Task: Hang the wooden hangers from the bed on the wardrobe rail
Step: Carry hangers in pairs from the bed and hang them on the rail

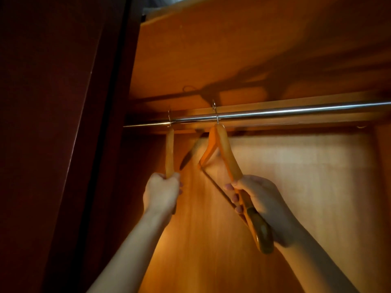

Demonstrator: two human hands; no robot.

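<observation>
Both hands raised inside the wardrobe (211, 49): left hand (161, 192) fisted around the lower end of the left hanger (169, 152), right hand (261, 199) wrapped around one arm of the right hanger (227, 152). Behind, the orange wooden back panel (296, 166), lit pale at right. Dark door (53, 123) along the left. Chrome rail (296, 111) running across under the shelf. Left hanger seen edge-on, near the rail's left end; right hanger angled open, bar slanting down. Both metal hooks (215, 112) over the rail.
</observation>
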